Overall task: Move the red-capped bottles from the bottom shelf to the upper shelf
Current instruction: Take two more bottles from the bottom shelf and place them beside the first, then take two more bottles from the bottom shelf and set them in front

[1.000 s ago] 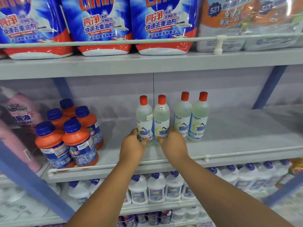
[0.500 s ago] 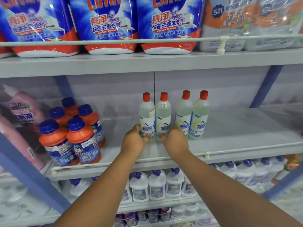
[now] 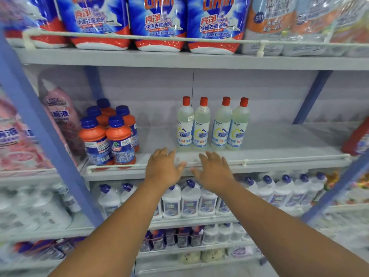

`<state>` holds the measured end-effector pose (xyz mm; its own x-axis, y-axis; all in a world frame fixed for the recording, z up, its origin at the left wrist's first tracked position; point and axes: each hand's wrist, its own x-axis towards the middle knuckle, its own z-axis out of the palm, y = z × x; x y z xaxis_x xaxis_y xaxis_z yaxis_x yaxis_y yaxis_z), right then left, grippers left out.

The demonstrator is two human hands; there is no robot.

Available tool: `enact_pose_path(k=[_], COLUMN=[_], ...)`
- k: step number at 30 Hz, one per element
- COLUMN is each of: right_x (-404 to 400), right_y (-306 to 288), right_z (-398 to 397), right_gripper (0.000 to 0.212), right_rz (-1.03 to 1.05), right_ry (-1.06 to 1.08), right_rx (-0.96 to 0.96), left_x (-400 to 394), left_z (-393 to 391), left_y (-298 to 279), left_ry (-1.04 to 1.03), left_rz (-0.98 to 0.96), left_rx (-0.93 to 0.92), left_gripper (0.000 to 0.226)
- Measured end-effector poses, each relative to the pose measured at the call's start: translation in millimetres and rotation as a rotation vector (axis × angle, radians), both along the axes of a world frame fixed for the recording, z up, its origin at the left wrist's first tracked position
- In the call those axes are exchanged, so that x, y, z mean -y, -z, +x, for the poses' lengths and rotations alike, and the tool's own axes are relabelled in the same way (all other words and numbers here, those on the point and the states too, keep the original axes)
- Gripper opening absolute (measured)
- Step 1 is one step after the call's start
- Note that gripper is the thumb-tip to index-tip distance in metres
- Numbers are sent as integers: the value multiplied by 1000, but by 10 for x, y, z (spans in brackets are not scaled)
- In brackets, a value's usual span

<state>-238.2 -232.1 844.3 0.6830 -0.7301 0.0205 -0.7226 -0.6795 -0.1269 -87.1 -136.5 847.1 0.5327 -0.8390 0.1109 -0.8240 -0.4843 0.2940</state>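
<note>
Red-capped bottles (image 3: 212, 124), four in number, are seen standing upright in a row on the upper shelf (image 3: 279, 144), in two close pairs with a small gap between the pairs. Neither bottle pair is touched: the left hand (image 3: 162, 168) and the right hand (image 3: 213, 170) are held just in front of the shelf's guard rail (image 3: 279, 159), fingers spread and released, grasping nothing. Placement of these four is judged complete. Whether further red-capped bottles are left on the bottom shelf cannot be told; that area is blurred, though dark bottles with reddish tops (image 3: 173, 237) are faintly seen low down. On the placed bottles, "LIRCON" and "84" can be read. On the blue pouches (image 3: 159, 21) above, "Limn" and "Kitchen Cleaner" are legible
</note>
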Motion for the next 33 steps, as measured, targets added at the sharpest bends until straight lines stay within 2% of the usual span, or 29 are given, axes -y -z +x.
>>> enact_pose_path(k=[7, 12, 15, 24, 33], right_x=[-494, -870, -1107, -1732, -2160], right_y=[291, 698, 928, 1621, 2176], right_z=[-438, -650, -659, -146, 329], right_gripper=[75, 76, 76, 73, 74], right_rz=[4, 101, 158, 218, 319], right_ry=[-110, -191, -204, -158, -70], right_rx=[66, 4, -30, -110, -167], left_x=[-779, -1336, -1552, -2062, -2380], left_z=[-466, -755, -804, -182, 394], left_y=[202, 635, 878, 1648, 2245], left_ry=[-116, -165, -181, -165, -71], left_rz=[-67, 109, 150, 278, 355], left_rx=[2, 21, 1, -121, -134], left_gripper=[66, 69, 67, 70, 69])
